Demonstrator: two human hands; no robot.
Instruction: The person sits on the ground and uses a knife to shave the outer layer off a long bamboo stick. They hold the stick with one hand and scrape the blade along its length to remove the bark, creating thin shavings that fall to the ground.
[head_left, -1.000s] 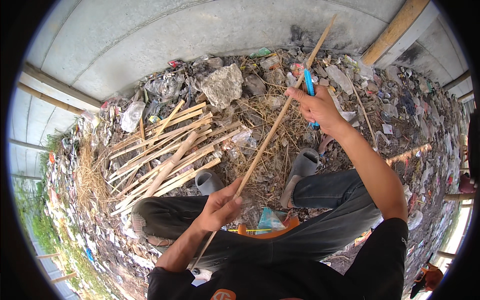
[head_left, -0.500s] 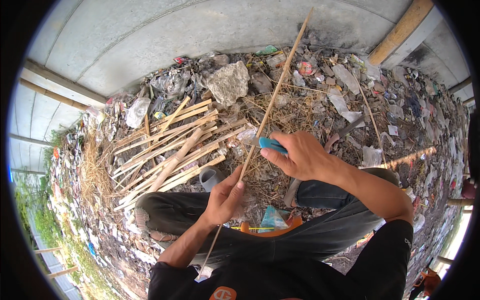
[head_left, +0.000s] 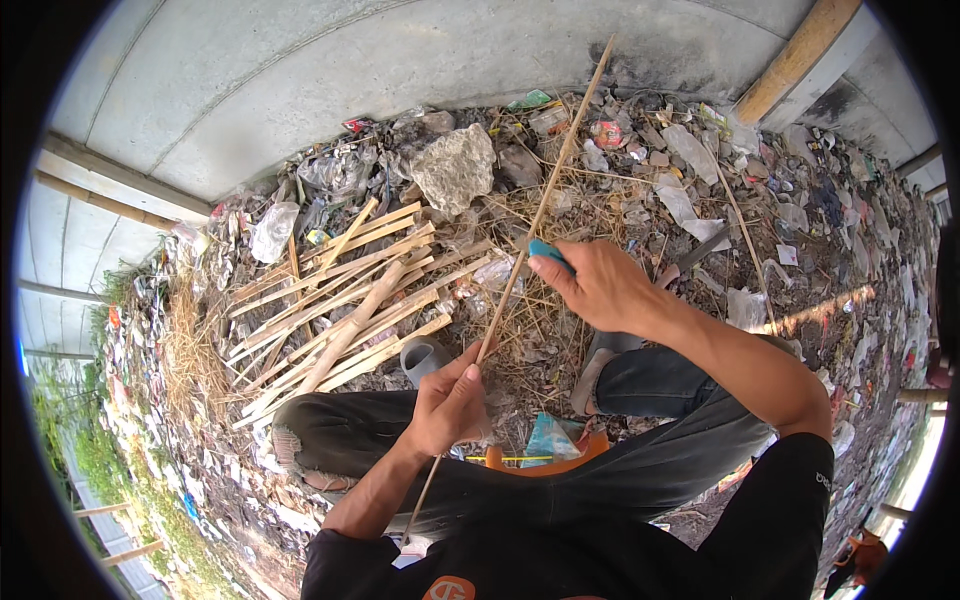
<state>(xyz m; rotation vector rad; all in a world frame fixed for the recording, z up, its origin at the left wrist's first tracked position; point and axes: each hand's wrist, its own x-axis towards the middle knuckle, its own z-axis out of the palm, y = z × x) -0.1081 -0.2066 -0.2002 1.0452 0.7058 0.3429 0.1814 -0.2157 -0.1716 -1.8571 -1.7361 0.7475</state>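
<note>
A long thin bamboo strip [head_left: 539, 215] slants from my lap up toward the concrete wall, its far tip at the wall's face. My left hand [head_left: 447, 400] is closed round its lower part, thumb on top. Higher up, my right hand [head_left: 600, 283] grips a blue-handled utility knife [head_left: 550, 252] against the strip; the blade is hidden in this frame. Left of the strip lies a loose pile of split bamboo pieces [head_left: 345, 325]. Beside my left hand a grey cylindrical object with a hollow end [head_left: 424, 360] rests by my knee.
A large rough stone [head_left: 455, 168] sits near the concrete wall [head_left: 330, 75]. Plastic scraps and dry straw [head_left: 195, 350] cover the ground. A dark-bladed tool [head_left: 692, 258] lies to the right. Between my legs are an orange object [head_left: 585, 452] and a blue plastic piece [head_left: 548, 440].
My right hand and the knife have moved up the strip, away from me. The strip's far tip has shifted slightly down and left. My left hand holds almost the same place.
</note>
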